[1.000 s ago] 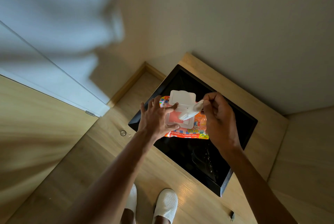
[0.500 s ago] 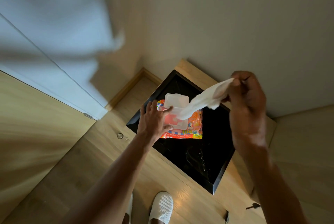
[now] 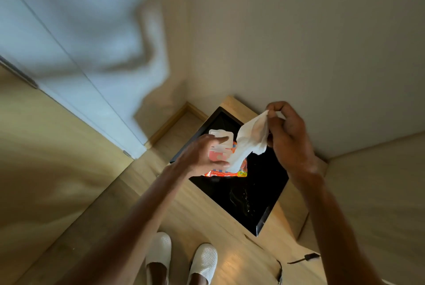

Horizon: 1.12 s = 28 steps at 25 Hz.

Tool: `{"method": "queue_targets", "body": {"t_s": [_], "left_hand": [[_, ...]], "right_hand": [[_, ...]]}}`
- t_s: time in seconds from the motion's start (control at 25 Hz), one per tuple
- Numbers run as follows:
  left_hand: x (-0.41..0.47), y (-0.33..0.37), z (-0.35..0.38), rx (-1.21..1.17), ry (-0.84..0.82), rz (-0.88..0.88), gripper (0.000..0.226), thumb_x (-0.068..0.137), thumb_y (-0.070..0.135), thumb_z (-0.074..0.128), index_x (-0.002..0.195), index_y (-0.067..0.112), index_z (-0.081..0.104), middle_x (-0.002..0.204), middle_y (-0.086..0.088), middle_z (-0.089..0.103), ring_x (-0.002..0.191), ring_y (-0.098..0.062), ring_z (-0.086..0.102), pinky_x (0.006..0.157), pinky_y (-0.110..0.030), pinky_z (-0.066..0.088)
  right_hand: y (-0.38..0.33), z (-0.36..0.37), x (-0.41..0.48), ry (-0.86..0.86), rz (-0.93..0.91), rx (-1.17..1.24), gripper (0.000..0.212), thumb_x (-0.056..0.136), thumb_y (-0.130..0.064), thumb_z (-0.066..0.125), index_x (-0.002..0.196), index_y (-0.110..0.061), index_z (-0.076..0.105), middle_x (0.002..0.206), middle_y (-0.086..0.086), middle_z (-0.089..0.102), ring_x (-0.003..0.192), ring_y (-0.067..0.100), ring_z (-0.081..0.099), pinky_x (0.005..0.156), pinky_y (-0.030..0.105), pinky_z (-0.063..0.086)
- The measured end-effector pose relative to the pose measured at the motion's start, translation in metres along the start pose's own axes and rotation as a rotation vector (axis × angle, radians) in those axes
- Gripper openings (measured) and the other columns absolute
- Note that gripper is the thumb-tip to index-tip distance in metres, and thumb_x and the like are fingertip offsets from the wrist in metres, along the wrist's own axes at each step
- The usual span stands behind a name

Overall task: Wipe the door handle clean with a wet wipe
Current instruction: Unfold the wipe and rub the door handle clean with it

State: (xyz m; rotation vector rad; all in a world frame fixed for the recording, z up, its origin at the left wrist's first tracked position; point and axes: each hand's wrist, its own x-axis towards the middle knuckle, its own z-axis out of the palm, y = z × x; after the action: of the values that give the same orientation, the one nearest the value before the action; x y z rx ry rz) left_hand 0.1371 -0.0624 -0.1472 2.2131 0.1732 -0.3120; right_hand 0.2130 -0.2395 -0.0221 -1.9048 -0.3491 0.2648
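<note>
White wet wipe (image 3: 249, 144), orange multicoloured wipes pack (image 3: 239, 169), black glossy tabletop (image 3: 257, 183), white textured slippers (image 3: 158, 252)

**Dim warm light, heavy motion blur**

Scene is reading dim and warm overall. A pale bluish patch is glowing at upper left, smeared into soft streaks. The left hand (image 3: 202, 158) is blurring at the fingers; the right hand (image 3: 289, 137) is rendering sharper. The wet wipe (image 3: 249, 144) is showing as the brightest thing in the centre. The black tabletop (image 3: 259, 183) is catching faint specular glints. Straight wall and floor lines are bowing toward the frame edges.
</note>
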Motion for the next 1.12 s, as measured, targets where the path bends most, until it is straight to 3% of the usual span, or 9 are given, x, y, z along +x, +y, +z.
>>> {"method": "queue_targets", "body": {"t_s": [0.08,0.2,0.36,0.52,0.64,0.8,0.88,0.96,1.12], "left_hand": [[-0.042,0.048,-0.032,-0.242,-0.005,0.017,0.068,0.065,0.052,0.078,0.127,0.039,0.053,0.121,0.016,0.064,0.108,0.002,0.060,0.085,-0.013,0.048],[-0.104,0.106,-0.071,-0.334,0.105,-0.009,0.033,0.070,0.052,0.075,0.098,0.036,0.069,0.099,0.020,0.072,0.095,0.010,0.063,0.078,-0.005,0.047],[-0.185,0.159,-0.106,-0.449,0.366,-0.107,0.007,0.078,0.033,0.075,0.082,0.028,0.073,0.087,0.009,0.076,0.086,0.001,0.070,0.079,-0.017,0.053],[-0.254,0.190,-0.135,-0.422,0.458,-0.110,0.021,0.088,0.041,0.058,0.082,0.026,0.072,0.079,0.012,0.074,0.079,0.000,0.069,0.069,-0.020,0.053],[-0.304,0.193,-0.150,-0.393,0.626,-0.129,0.032,0.093,0.040,0.050,0.065,0.030,0.063,0.056,0.012,0.061,0.053,0.001,0.056,0.055,-0.015,0.043],[-0.385,0.178,-0.162,-0.535,0.782,-0.239,0.032,0.096,0.032,0.052,0.080,0.009,0.068,0.071,-0.011,0.074,0.065,-0.025,0.073,0.064,-0.040,0.061],[-0.427,0.168,-0.164,-0.502,0.869,-0.260,0.029,0.095,0.032,0.052,0.082,0.012,0.068,0.074,-0.005,0.074,0.064,-0.018,0.073,0.057,-0.031,0.061],[-0.472,0.161,-0.163,-0.478,0.939,-0.280,0.027,0.096,0.032,0.051,0.081,0.016,0.068,0.075,0.001,0.074,0.062,-0.013,0.072,0.054,-0.024,0.058],[-0.561,0.141,-0.158,-0.474,1.063,-0.334,0.030,0.097,0.034,0.050,0.083,0.015,0.068,0.077,-0.007,0.073,0.066,-0.019,0.072,0.060,-0.032,0.060]], "right_hand": [[-0.028,-0.003,-0.016,-0.079,0.054,-0.001,0.017,0.101,-0.014,0.043,0.090,-0.016,0.055,0.072,-0.001,0.051,0.066,0.016,0.049,0.060,0.035,0.043],[-0.081,-0.007,-0.038,-0.204,0.077,-0.035,0.017,0.101,-0.014,0.044,0.090,-0.016,0.056,0.072,-0.002,0.055,0.064,0.011,0.051,0.060,0.033,0.043],[-0.140,-0.016,-0.070,-0.261,0.100,-0.071,0.021,0.100,-0.019,0.045,0.083,-0.024,0.057,0.065,-0.006,0.057,0.053,0.006,0.049,0.053,0.025,0.042],[-0.176,-0.003,-0.105,-0.295,0.081,-0.072,0.020,0.099,-0.024,0.048,0.083,-0.022,0.060,0.077,-0.006,0.063,0.064,0.000,0.056,0.056,0.014,0.045],[-0.197,0.026,-0.134,-0.471,0.175,0.130,0.017,0.096,-0.029,0.056,0.101,-0.014,0.064,0.086,0.001,0.070,0.076,0.013,0.067,0.060,0.025,0.055],[-0.223,0.067,-0.179,-0.785,0.110,0.249,0.053,0.073,-0.024,0.083,0.119,-0.019,0.058,0.099,0.009,0.074,0.089,0.024,0.071,0.074,0.033,0.058],[-0.238,0.089,-0.199,-0.894,0.061,0.229,0.051,0.078,-0.009,0.078,0.120,-0.027,0.058,0.090,0.011,0.073,0.082,0.026,0.069,0.073,0.040,0.054],[-0.255,0.116,-0.221,-0.955,-0.026,0.161,0.048,0.085,0.001,0.067,0.113,-0.038,0.060,0.076,0.002,0.071,0.072,0.017,0.065,0.066,0.035,0.051],[-0.288,0.165,-0.281,-0.975,-0.141,0.070,0.047,0.091,0.000,0.046,0.109,-0.041,0.061,0.072,-0.003,0.072,0.062,0.007,0.061,0.053,0.018,0.048]]}}
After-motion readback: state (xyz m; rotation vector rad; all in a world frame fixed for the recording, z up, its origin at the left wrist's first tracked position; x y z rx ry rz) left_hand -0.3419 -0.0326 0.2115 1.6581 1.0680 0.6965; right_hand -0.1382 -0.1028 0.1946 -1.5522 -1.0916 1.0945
